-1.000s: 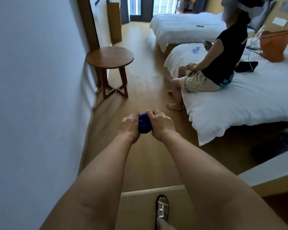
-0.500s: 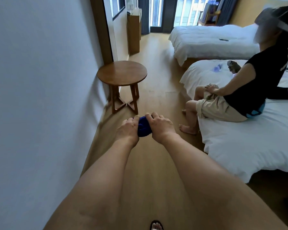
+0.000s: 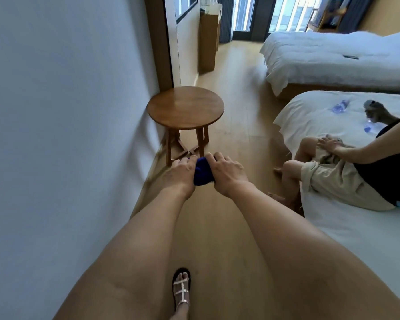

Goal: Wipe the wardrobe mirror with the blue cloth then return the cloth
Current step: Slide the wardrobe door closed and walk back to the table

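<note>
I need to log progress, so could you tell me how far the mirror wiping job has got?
Nothing shows as done: no wardrobe mirror is in view, so whether it was wiped cannot be told. In hand: the left hand and right hand grip the bunched blue cloth together, near the round wooden table. Left: at least returning the cloth.

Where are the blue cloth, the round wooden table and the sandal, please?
blue cloth (image 3: 203, 173), head view, bunched middle between the hands.
round wooden table (image 3: 185, 107), head view, centre of its top.
sandal (image 3: 182, 289), head view, its straps.
</note>
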Available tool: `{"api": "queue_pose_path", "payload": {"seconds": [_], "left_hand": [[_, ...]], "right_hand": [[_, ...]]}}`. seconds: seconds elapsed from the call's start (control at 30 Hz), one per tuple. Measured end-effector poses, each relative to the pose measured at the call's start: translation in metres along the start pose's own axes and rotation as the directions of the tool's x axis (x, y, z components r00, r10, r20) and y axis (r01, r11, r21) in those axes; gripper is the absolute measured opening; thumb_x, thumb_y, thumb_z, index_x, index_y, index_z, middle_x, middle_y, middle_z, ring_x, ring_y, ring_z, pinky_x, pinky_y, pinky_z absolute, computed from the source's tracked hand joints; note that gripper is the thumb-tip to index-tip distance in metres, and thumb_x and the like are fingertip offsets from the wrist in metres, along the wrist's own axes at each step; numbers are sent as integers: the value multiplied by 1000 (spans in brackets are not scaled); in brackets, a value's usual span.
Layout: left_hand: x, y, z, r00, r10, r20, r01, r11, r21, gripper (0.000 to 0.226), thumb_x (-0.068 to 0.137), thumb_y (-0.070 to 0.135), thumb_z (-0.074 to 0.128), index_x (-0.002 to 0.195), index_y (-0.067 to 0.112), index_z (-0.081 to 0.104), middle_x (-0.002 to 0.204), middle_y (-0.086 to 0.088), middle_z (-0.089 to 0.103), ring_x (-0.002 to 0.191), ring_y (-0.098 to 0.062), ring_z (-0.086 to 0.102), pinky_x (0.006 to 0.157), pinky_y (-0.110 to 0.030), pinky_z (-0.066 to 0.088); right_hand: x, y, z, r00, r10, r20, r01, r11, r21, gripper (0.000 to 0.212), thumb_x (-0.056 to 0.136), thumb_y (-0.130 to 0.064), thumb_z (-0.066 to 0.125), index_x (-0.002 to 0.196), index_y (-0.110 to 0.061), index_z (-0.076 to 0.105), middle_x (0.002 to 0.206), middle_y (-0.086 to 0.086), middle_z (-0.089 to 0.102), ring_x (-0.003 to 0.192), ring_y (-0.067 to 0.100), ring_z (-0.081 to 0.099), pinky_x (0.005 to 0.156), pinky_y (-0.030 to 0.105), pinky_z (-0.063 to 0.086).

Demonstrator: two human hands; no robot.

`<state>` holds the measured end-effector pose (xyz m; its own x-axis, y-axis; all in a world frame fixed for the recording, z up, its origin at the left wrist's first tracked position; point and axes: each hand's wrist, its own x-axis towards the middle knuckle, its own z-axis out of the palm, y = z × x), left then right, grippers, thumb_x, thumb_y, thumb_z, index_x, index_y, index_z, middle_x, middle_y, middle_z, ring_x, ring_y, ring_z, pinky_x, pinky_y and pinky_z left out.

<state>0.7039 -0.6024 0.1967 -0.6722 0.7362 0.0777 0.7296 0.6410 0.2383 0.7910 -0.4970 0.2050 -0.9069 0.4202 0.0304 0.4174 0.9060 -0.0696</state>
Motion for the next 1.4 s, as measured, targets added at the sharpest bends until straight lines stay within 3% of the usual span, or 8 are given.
{"api": "queue_pose_path", "payload": {"seconds": [0.33,0.63,1.07,1.23,1.4], "left_hand": [[188,-59,-7,998,21,51,-20,1000,-22,48,88,14,52,133,22,36,124,-4,51,112,-24,47,77,-38,46],[308,-88,22,992,-4,125,12,998,-56,50,89,11,51,135,22,35,126,-3,49,117,-26,44,81,-39,46],[498,-61,65,985,-152,86,155,987,-38,52,88,27,61,133,26,34,125,2,50,116,-21,44,73,-33,43],[542,-48,72,976,-188,107,191,981,-18,53,88,12,55,135,23,33,128,-1,47,119,-22,42,79,-35,44],[587,-55,86,959,-242,148,248,968,-27,57,87,10,55,137,22,31,131,-2,46,121,-23,41,81,-35,44]], "right_hand": [[197,16,-6,999,41,10,-40,998,-44,66,82,-10,62,138,-20,29,129,4,46,111,26,53,88,37,46],[314,45,14,995,46,83,-44,998,-37,61,84,-12,58,137,-19,30,130,5,45,113,28,52,87,37,44],[490,155,22,988,-78,130,81,997,-14,59,83,-13,58,135,-20,31,125,4,46,110,27,53,86,37,46],[538,187,32,985,-130,113,133,991,-17,61,84,-12,60,136,-21,30,124,3,47,107,25,54,85,36,45],[590,205,49,971,-186,151,190,982,-11,64,82,-9,62,136,-21,30,123,4,47,106,25,54,84,35,46]]}}
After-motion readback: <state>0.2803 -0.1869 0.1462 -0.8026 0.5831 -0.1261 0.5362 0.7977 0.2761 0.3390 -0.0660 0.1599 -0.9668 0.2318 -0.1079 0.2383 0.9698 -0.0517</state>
